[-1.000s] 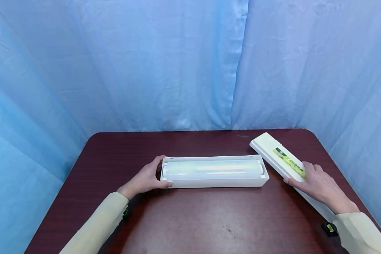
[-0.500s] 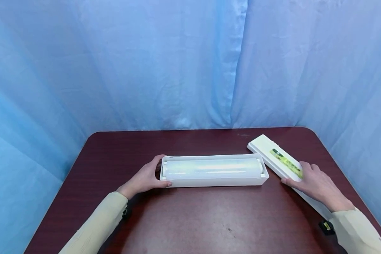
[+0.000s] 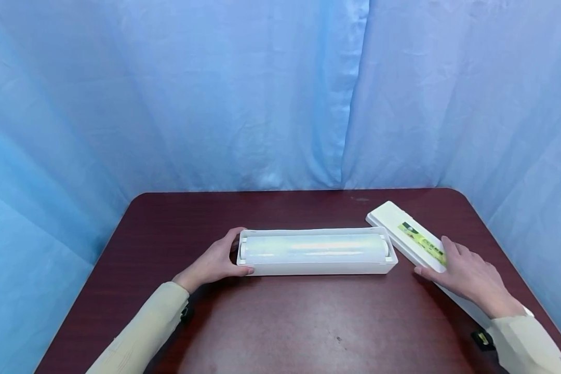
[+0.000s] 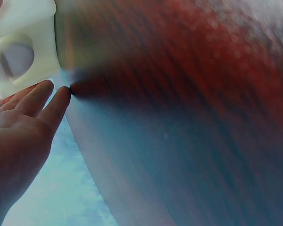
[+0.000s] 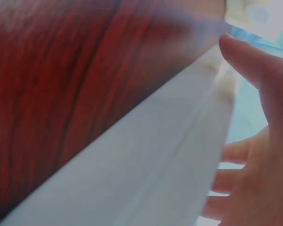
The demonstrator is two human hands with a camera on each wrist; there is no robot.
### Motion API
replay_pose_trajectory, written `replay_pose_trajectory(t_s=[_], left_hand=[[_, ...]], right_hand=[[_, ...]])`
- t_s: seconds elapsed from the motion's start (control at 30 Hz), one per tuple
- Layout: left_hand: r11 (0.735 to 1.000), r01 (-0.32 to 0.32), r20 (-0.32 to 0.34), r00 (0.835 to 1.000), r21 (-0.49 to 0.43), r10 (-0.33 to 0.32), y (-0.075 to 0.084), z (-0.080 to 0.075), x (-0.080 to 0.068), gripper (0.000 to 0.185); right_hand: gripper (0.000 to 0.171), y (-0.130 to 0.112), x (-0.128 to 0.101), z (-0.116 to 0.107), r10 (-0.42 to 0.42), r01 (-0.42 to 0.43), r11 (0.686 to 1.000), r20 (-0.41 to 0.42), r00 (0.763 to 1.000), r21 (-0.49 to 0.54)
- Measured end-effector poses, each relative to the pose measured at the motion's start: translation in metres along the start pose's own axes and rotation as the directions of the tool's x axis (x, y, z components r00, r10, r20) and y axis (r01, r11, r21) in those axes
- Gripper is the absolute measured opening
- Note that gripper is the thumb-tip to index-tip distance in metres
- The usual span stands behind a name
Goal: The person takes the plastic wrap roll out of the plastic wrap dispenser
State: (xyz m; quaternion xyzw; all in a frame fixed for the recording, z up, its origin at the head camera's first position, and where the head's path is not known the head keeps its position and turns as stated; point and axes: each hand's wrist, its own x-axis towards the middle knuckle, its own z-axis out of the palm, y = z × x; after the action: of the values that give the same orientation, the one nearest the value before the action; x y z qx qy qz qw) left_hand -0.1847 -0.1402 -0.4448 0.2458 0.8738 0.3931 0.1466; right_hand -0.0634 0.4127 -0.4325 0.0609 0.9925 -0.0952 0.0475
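My left hand (image 3: 215,259) grips the left end of a long white cling film box (image 3: 320,268), its thumb along the front wall and its fingers behind. Inside the box lies a shiny roll of cling film (image 3: 313,248). To the right, a long white lid (image 3: 390,218) with a green and yellow label (image 3: 421,243) lies at a slant, its far end close to the box's right end. My right hand (image 3: 472,275) straddles the lid and holds it, thumb at the near edge. In the right wrist view, the fingers (image 5: 231,181) reach the lid's other edge.
The dark red-brown wooden table (image 3: 280,322) has rounded far corners. Pale blue curtains (image 3: 238,104) hang right behind it and on both sides. A small black device (image 3: 483,340) sits at the right wrist.
The lid has shifted slightly toward me under my right hand, which has moved a little with it. My left hand and the box stay in place.
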Motion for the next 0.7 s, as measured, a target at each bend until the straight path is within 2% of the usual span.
replay_pose_trajectory(t_s=[0.13,0.33,0.4,0.57,0.7], left_hand=[[1.000,-0.005,0.003,1.000,0.002,0.005,-0.001,0.000,0.001,0.103],[1.000,-0.003,0.003,1.000,-0.003,0.003,0.000,0.000,0.000,0.102],[1.000,-0.002,0.002,1.000,0.001,0.002,0.001,0.000,0.000,0.102],[1.000,0.022,0.002,1.000,0.008,-0.022,0.003,0.000,-0.001,0.103],[1.000,0.030,-0.002,1.000,0.002,-0.030,0.003,0.000,-0.002,0.103]], right_hand=[[0.115,-0.008,-0.004,-0.006,-0.041,0.045,0.998,-0.123,0.992,0.032],[0.083,-0.033,-0.009,-0.020,-0.128,0.165,0.983,-0.339,0.932,0.083],[0.078,-0.043,-0.010,-0.024,-0.139,0.193,0.975,-0.374,0.917,0.111],[0.071,-0.068,-0.014,-0.029,-0.136,0.232,0.956,-0.424,0.895,0.182],[0.065,-0.084,-0.015,-0.029,-0.159,0.290,0.933,-0.482,0.862,0.211]])
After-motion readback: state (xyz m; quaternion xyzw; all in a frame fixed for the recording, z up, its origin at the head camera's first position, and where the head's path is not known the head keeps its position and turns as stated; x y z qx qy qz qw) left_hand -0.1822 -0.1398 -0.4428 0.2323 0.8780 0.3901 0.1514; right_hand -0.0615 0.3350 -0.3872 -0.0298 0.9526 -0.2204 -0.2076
